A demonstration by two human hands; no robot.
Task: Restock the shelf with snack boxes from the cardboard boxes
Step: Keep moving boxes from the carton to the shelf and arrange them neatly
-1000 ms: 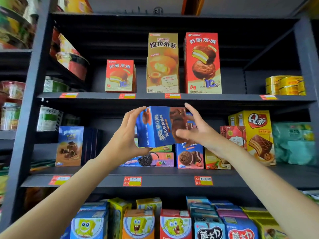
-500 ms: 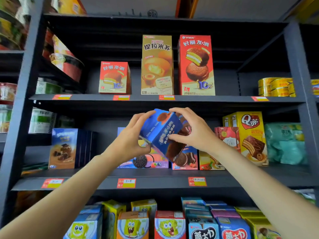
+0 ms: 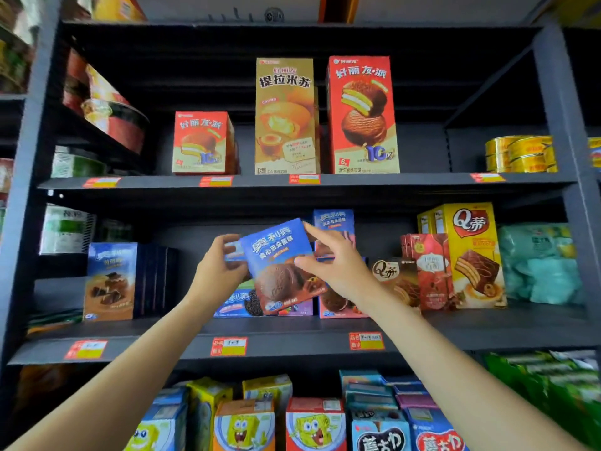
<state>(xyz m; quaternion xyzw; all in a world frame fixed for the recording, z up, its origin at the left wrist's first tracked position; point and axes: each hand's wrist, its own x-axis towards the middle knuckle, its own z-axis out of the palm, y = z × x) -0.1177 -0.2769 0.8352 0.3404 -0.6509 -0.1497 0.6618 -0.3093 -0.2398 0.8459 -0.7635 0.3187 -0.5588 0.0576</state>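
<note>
A blue snack box [image 3: 276,265] with a chocolate cake picture hangs tilted in front of the middle shelf [image 3: 292,333], its front facing me. My left hand [image 3: 218,271] grips its left edge from behind. My right hand [image 3: 335,262] pinches its right edge, thumb on the front, fingers at the top corner. Behind the box stands a matching blue box [image 3: 335,229] upright, and flat blue cookie boxes [image 3: 240,304] lie under it. No cardboard box is in view.
Red and gold pie boxes [image 3: 361,115] stand on the upper shelf, with gold tins [image 3: 520,154] at right. Yellow and red cake boxes [image 3: 465,252] fill the middle shelf's right side, dark blue boxes [image 3: 110,281] its left. Cartoon-print boxes [image 3: 312,424] crowd the shelf below.
The box has turned from lying sideways to nearly upright with its front toward me. Both hands shifted their hold round it and moved slightly toward the shelf.
</note>
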